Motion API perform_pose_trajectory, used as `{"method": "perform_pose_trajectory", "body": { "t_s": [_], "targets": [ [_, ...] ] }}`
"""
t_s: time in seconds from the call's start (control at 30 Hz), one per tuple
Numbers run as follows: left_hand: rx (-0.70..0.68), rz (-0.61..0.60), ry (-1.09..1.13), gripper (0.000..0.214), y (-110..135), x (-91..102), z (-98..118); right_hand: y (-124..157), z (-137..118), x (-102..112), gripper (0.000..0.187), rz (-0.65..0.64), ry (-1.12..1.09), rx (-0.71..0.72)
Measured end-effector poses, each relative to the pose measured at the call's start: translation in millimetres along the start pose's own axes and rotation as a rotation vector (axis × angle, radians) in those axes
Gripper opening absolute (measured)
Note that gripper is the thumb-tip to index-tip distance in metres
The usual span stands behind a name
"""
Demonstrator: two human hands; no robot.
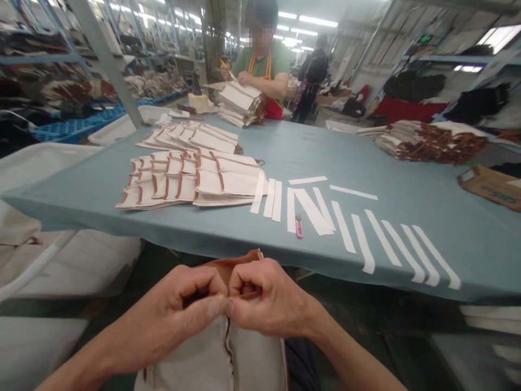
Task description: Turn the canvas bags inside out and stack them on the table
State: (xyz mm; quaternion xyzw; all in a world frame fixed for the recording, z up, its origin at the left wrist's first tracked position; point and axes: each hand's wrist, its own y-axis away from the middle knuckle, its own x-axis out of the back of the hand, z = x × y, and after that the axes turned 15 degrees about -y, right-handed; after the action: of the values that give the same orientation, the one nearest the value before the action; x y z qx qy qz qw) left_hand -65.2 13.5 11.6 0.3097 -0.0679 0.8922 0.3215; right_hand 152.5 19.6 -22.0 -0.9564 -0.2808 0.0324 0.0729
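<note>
Close to me, in front of the table edge, is a cream fabric piece [195, 355] with a brown-edged seam down its middle and brown fabric at its top. My left hand [185, 304] pinches its upper edge between thumb and curled fingers. Right beside it, my right hand [264, 298] grips the same edge, and the two thumbs meet above the seam. Just what lies between the fingertips is hidden. On the table beyond, pink thread snips [299, 226] lie among several white strips [311, 209].
A blue-covered table [325, 146] stretches ahead. Overlapping cream pieces with brown edging [175, 179] lie on its left; another pile [431, 141] sits far right near a cardboard box [492, 184]. Across the table a person [260, 70] handles a cream stack. White bins [61, 163] stand left.
</note>
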Motion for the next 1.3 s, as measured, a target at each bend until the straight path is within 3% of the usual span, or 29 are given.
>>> {"method": "perform_pose_trajectory", "body": {
  "t_s": [0.13,0.23,0.37,0.6,0.8,0.9,1.17,1.3],
  "targets": [
    [0.071,-0.112,0.082,0.034,2,-1.9,-9,2,-2,9,0.023,-0.124,-0.054,-0.093],
    [0.078,-0.131,0.044,0.029,4,-2.2,-13,5,-5,12,0.012,-0.162,-0.048,-0.081],
    [0.043,-0.056,-0.103,0.021,6,-1.3,-13,7,-7,10,0.014,-0.119,0.061,0.023],
    [-0.136,0.118,-0.441,0.019,6,1.6,-10,1,-11,11,0.013,-0.107,0.209,0.064],
    [-0.098,0.076,-0.306,0.022,1,5.3,-8,-5,-5,14,0.012,-0.093,0.156,0.071],
    [-0.121,0.123,-0.298,0.023,2,4.7,-8,-5,-6,12,0.011,-0.11,0.214,0.066],
    [-0.124,0.159,-0.442,0.018,9,2.5,-18,-3,-6,6,0.012,-0.103,0.416,0.227],
    [-0.112,0.206,-0.381,0.023,13,-0.4,-21,-5,-8,4,0.011,-0.058,0.467,0.278]
  ]
}}
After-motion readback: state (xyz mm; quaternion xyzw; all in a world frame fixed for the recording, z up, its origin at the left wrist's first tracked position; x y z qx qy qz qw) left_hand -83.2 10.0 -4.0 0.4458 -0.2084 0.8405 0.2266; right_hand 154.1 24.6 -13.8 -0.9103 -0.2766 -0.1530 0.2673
